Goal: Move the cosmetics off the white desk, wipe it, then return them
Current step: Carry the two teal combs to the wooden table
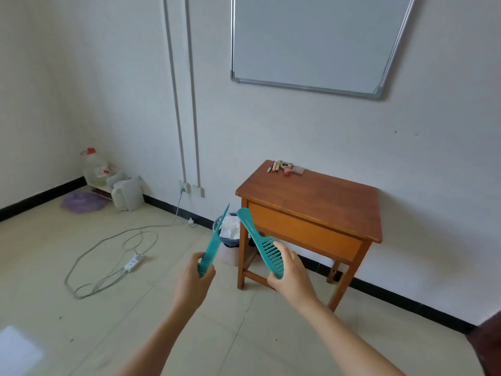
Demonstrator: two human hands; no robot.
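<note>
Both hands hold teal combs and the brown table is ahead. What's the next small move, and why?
Probably step forward and lay both combs on the brown table. The left hand grips the tail comb, the right hand the wide-tooth comb; small cosmetics already sit at its back edge, leaving bare wood nearer.

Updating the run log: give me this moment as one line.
left hand: holds tail comb | right hand: holds wide-tooth comb | brown desk: small cosmetics at back edge | white desk: not in view

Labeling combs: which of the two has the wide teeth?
The wide-tooth comb in the right hand; the left hand's tail comb has fine teeth and a pointed handle.
</note>
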